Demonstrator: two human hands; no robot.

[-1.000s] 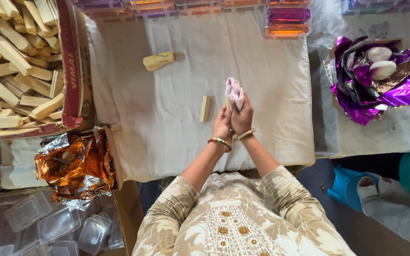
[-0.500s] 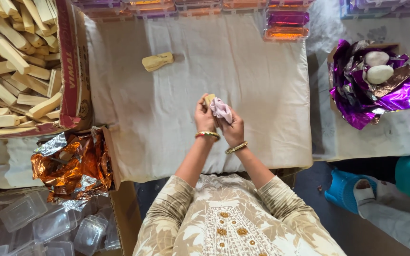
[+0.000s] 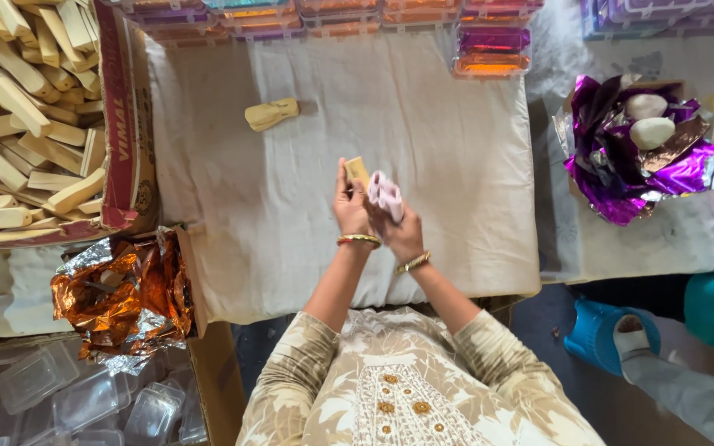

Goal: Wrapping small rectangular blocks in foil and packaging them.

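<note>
Left hand [image 3: 349, 211]: fingers closed on a small tan bar [image 3: 356, 170], held upright above the cloth-covered table [image 3: 456, 206]. Right hand [image 3: 402, 235]: fingers closed on a pink wrapped piece [image 3: 386, 195], just right of the bar and touching the left hand. Both hands sit mid-table, near side. A second tan bar [image 3: 271, 114] lies far left on the cloth, well apart. Cardboard box of tan bars [image 3: 117, 149] at far left; orange foil [image 3: 121, 293] near left; purple foil [image 3: 621, 165] at right.
</note>
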